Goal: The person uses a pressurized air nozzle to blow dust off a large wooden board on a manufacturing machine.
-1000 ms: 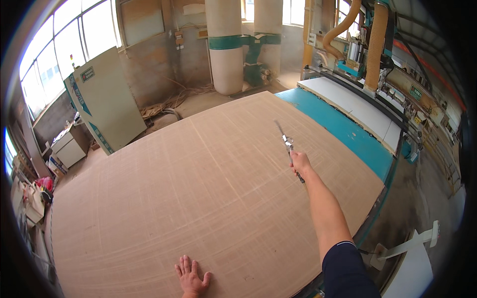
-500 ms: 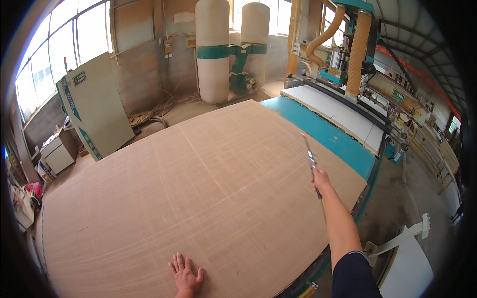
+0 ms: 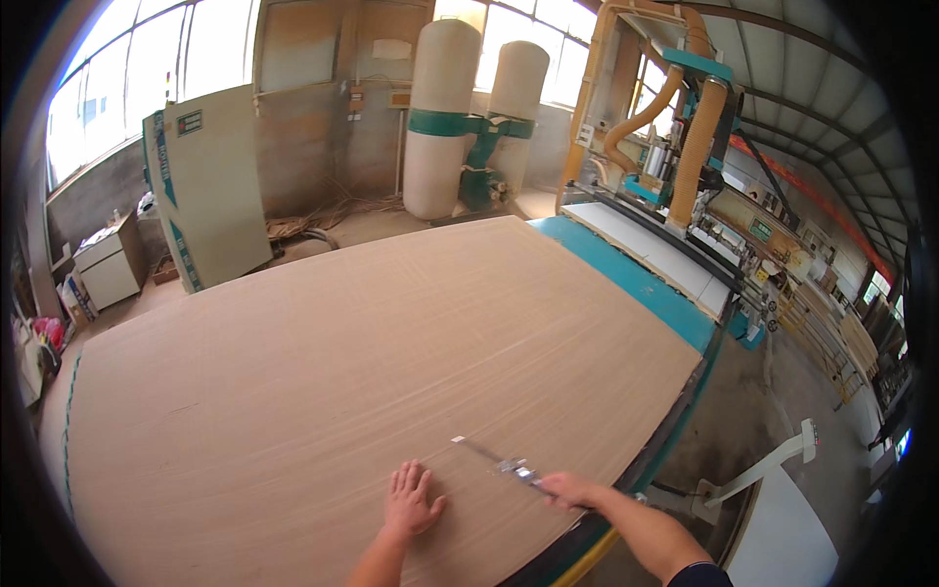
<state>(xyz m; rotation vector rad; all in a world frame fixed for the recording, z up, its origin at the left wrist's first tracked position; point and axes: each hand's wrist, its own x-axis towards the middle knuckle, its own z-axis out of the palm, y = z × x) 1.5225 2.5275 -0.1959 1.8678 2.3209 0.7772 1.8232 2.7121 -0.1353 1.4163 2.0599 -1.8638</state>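
Note:
A large light-brown wooden sheet (image 3: 323, 342) spreads across the machine bed in front of me. My left hand (image 3: 412, 504) lies palm down on the sheet near its front edge, fingers stretched out. To its right, my right hand (image 3: 569, 491) is closed round the handle of what looks like an air blow gun (image 3: 516, 470). The tool has a silvery body and a long thin nozzle that points left, low over the sheet, a little beyond my left fingertips. Whether its tip touches the wood I cannot tell.
Beyond the sheet's far right end lies a teal bed strip (image 3: 626, 274), then a machine gantry with a ribbed hose (image 3: 696, 157) and white panels (image 3: 650, 245). A tall cabinet (image 3: 223, 186) and dust collector bags (image 3: 440, 161) stand behind. A pale arm stand (image 3: 768, 474) rises at right.
My right hand has swung the blow gun from the sheet's far right back toward me, its nozzle now pointing left. My left hand stays flat on the sheet; the view has shifted.

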